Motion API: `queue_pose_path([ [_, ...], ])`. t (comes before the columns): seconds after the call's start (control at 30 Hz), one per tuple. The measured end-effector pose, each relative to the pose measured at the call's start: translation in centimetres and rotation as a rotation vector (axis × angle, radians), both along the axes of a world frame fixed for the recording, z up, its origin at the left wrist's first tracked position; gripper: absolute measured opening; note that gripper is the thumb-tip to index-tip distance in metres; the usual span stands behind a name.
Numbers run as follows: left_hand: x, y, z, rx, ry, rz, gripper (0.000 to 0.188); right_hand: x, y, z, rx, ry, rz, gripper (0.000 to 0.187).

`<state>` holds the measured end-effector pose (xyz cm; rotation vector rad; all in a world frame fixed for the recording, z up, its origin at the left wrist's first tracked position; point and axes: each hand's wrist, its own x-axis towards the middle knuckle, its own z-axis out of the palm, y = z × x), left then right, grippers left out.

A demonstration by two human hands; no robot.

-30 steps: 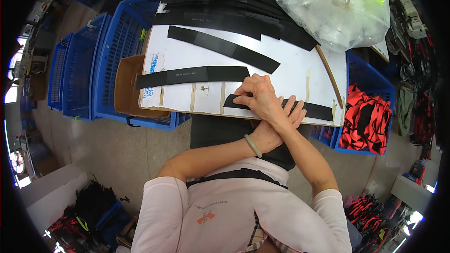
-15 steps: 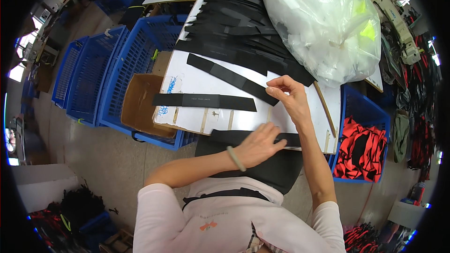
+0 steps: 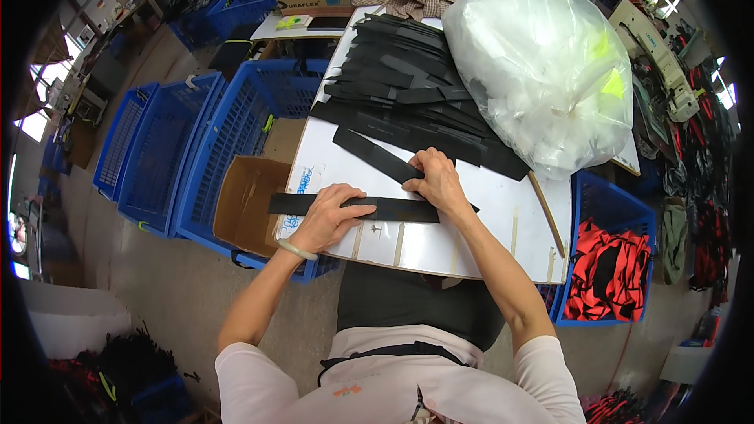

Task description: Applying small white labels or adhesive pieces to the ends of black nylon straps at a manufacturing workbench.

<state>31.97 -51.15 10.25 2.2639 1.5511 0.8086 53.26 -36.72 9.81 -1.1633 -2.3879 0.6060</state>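
Two flat black fabric strips lie on the white tabletop in front of me. My left hand (image 3: 334,218) rests on the nearer strip (image 3: 408,210), its thumb and fingers bent around the middle. That strip runs roughly sideways, with its left end reaching past the table's edge. My right hand (image 3: 437,182) has its fingers curled at the slanting strip (image 3: 369,153) just beyond and covers part of it. A dark tip shows past that hand. Behind both strips spreads a thick layer of similar black strips (image 3: 400,71), overlapping one another.
A large clear plastic bag (image 3: 542,86) with white contents sits at the table's back right. A wooden stick (image 3: 547,216) lies near the right edge. Blue baskets (image 3: 236,110) and a cardboard box (image 3: 243,196) stand left; a blue crate (image 3: 613,196) with red-and-black pieces is right.
My left hand has moved from the table's front edge up onto the nearer strip. My right hand has come down and left onto the slanting strip. The strip at the front edge no longer shows.
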Motion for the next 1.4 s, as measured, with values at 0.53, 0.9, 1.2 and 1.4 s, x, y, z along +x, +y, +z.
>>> queue_pose_path([
  [0.53, 14.5, 4.0, 3.8, -0.230, -1.689, 0.156, 0.016, 8.6, -7.2, 5.8, -0.430, 0.601, -0.056, 0.012],
  [0.9, 18.2, 5.6, 4.5, -0.531, -1.831, 0.165, 0.024, 12.1, -8.8, 2.9, -0.534, 0.630, -0.097, 0.015],
  [1.2, 18.4, 6.8, 5.1, -0.412, -1.913, -0.031, 0.034, 14.7, 8.0, 2.7, 0.314, 0.486, -0.859, 0.020],
  [1.4, 17.9, 5.0, 3.0, -0.632, -1.940, 0.000, 0.032, 11.6, 9.7, 1.5, 0.371, 0.305, -1.031, 0.019],
])
